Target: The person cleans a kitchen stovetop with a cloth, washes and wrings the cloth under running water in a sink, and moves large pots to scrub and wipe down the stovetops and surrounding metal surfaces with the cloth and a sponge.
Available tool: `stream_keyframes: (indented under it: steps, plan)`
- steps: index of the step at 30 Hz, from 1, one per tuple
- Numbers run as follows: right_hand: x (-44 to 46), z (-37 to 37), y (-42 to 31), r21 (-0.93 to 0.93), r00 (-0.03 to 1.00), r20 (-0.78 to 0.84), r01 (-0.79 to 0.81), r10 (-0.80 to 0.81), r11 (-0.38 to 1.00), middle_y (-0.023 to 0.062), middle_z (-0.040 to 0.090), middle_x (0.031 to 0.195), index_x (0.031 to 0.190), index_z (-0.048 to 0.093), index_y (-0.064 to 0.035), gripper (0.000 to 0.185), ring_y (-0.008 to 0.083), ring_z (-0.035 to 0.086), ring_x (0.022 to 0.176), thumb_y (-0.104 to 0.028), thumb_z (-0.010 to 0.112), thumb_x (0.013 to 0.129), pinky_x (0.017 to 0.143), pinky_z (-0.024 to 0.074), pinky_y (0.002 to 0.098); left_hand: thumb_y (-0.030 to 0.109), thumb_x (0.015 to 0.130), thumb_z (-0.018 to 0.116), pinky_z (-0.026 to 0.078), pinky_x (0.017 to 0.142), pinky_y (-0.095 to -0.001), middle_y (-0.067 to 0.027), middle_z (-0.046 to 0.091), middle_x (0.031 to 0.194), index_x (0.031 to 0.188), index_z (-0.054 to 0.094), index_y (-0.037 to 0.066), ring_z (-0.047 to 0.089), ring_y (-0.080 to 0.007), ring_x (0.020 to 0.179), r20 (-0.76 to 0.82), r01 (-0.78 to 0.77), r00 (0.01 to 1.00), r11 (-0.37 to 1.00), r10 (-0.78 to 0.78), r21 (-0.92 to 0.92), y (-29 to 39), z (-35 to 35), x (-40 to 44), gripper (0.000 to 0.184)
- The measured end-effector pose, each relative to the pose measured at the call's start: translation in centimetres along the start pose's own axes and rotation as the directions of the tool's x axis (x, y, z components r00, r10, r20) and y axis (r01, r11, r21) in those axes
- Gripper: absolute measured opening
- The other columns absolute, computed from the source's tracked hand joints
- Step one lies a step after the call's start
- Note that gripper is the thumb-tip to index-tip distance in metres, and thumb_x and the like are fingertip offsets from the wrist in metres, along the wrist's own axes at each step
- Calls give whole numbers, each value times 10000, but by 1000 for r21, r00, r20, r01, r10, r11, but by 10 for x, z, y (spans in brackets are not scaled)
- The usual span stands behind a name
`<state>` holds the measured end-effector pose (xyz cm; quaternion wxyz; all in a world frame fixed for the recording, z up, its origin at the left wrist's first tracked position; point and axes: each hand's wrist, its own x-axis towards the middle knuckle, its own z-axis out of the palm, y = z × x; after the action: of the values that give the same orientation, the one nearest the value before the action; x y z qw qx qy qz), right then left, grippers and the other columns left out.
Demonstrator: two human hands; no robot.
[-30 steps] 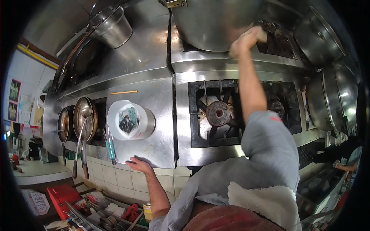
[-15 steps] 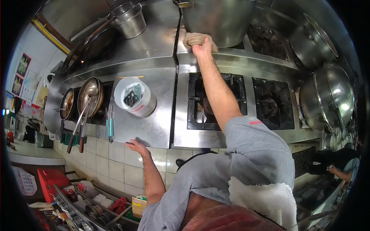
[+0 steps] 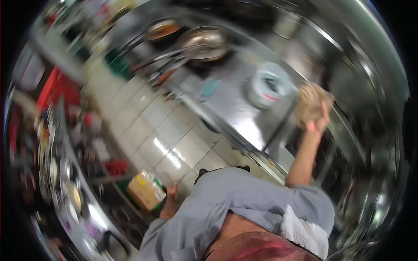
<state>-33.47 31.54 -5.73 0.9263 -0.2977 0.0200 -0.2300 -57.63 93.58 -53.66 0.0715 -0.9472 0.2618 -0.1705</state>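
Head view: much of the scene is blurred; the counter is slanted across the upper right.
Right hand: the cloth (image 3: 310,103) is gripped by the right hand (image 3: 321,123), its forearm stretched out from the grey sleeve (image 3: 311,202).
Cloth: it is held out just beyond the white bucket (image 3: 266,92), to its right in view; whether the steel is touched by it cannot be told.
Left hand: the left hand (image 3: 172,191) is held low, near the cardboard box (image 3: 147,191); whether its fingers are spread or curled cannot be told.
Counter edge: the steel counter (image 3: 235,71) is bounded by a straight front edge, and a dark seam is seen running back from it, between the bucket and the right forearm.
Overhang: the edge is crossed by the handles of the large pan (image 3: 213,41) and the small pan (image 3: 162,29).
Floor room: a strip of tiled floor (image 3: 150,126) is left between the counter and the cluttered shelving (image 3: 93,209).
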Motion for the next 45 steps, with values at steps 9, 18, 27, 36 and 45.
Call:
stream_keyframes:
  steps: [9, 18, 27, 36, 45]
  plan:
    - [-42, 160, 226, -316, 796, 318, -423, 515, 849, 194, 420, 1300, 1353, 292, 31, 794, 351, 453, 1176, 5, 545, 601, 999, 382, 451, 436, 773, 613, 443, 869, -441, -257, 534, 1170, 1286, 402, 32, 546, -392, 1028, 695, 810, -175, -503, -697, -301, -63, -42, -41, 687]
    - [-115, 306, 510, -714, 169, 432, -536, 886, 450, 147, 518, 1139, 1201, 451, 41, 576, 234, 562, 951, 74, 479, 627, 791, 480, 314, 404, 784, 624, 431, 914, -388, -252, 557, 1144, 1285, 397, -27, 554, -330, 1066, 702, 798, -109, -483, -704, -361, -106, -63, 68, 698]
    - [-173, 390, 729, -578, -139, 304, -813, 942, 67, 173, 502, 971, 1020, 477, 18, 436, 338, 554, 837, 106, 379, 605, 705, 517, 458, 400, 744, 615, 407, 961, -357, -256, 502, 1231, 1300, 386, -31, 501, -324, 1153, 543, 589, -613, -790, -574, -171, -112, -56, 10, 740]
    - [-143, 399, 865, -791, -108, 160, -608, 981, 62, 114, 509, 924, 1011, 514, -25, 429, 268, 555, 722, 139, 395, 633, 568, 478, 402, 416, 751, 617, 372, 994, -356, -262, 512, 1218, 1256, 444, -59, 478, -336, 1178, 808, 535, -541, -837, -234, 116, -211, -16, -41, 714]
    - [-46, 409, 904, -889, 291, 76, -414, 954, 197, 168, 595, 958, 1162, 478, -3, 369, 270, 634, 671, 44, 400, 805, 407, 495, 333, 337, 770, 650, 425, 905, -364, -201, 582, 1116, 1226, 487, 12, 554, -312, 1049, 502, 707, -215, -488, -838, -512, -564, 29, -60, 583]
